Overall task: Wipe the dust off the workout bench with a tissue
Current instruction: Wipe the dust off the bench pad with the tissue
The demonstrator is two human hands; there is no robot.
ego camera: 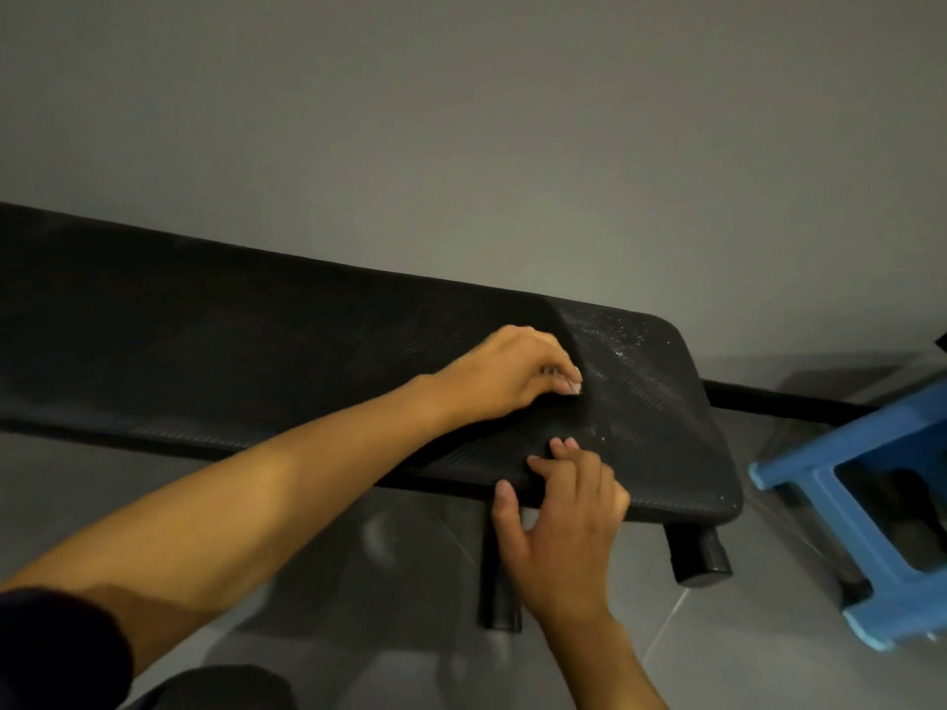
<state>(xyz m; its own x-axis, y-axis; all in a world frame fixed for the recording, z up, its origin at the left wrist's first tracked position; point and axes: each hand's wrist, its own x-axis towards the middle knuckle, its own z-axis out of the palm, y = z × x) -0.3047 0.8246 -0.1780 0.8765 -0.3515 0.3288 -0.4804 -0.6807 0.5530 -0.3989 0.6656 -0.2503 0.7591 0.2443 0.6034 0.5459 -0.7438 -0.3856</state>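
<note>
Wiping underway: the left hand (pixel 505 374) has its grip clamped on the tissue (pixel 575 386); the right hand (pixel 563 520), grip apart, steadies the bench (pixel 256 325); dust (pixel 610 325) beyond comes next.

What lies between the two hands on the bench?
In the head view, only bare ribbed bench lies between the left hand, pinching a tissue, and the right hand resting on the near edge.
</note>
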